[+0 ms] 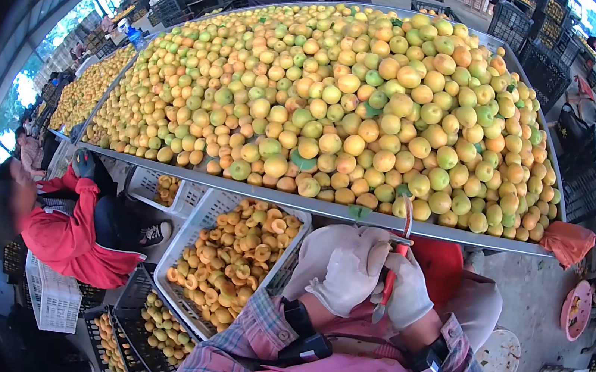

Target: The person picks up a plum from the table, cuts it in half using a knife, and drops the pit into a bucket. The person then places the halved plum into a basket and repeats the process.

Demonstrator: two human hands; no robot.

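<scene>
One slim tool [389,279] with a red handle and a curved metal end stands nearly upright between two gloved hands, just beside the counter's [274,196] near edge. The right hand [410,291] is closed around the handle; the left hand [347,270] has its fingers bent in at the metal part, and whether it pinches anything I cannot tell. Both gloves are whitish and cover part of the tool.

Heaped fruit [338,108], yellow, orange and green, lies on the counter, too many to count. One white basket [210,208] of split fruit [228,260] sits left of the hands. One orange-red bag [567,244] hangs at the counter's corner; one pink basin [577,309] lies beyond. One person [77,232] in red sits at the left.
</scene>
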